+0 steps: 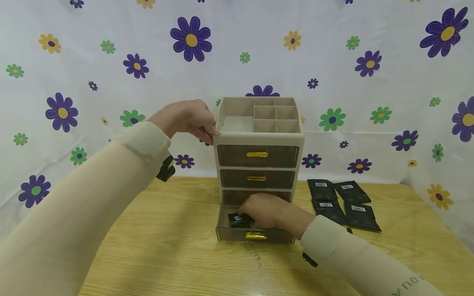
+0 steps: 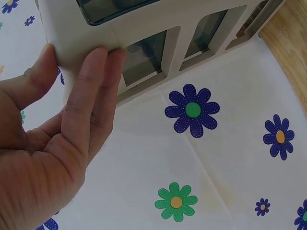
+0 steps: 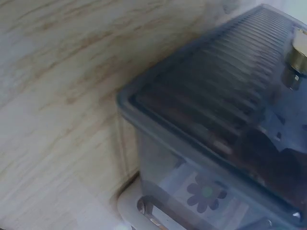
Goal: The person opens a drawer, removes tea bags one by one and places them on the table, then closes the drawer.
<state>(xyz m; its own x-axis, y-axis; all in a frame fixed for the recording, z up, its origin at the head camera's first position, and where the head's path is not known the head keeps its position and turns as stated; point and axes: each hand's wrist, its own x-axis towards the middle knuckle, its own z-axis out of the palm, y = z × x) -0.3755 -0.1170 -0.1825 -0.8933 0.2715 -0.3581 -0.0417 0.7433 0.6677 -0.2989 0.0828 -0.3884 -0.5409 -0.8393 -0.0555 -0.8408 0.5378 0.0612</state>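
A beige drawer organizer (image 1: 259, 139) with smoky drawers stands on the table. My left hand (image 1: 198, 119) grips its upper left corner; in the left wrist view the thumb and fingers (image 2: 84, 96) of that hand lie on either side of the edge. The bottom drawer (image 1: 229, 234) is pulled out, the two drawers above closed. Inside it, my right hand (image 1: 268, 209) reaches down with bent fingers and holds a small black packet (image 1: 237, 220); its fingertips are hidden behind the hand. The right wrist view shows the drawer (image 3: 206, 96) close up, without the hand.
Several black packets (image 1: 358, 216) with white labels lie on the wooden table (image 1: 166, 246) to the right, partly behind the right sleeve. The organizer's top has open compartments (image 1: 264, 113). A flowered cloth (image 1: 229, 37) hangs behind the table.
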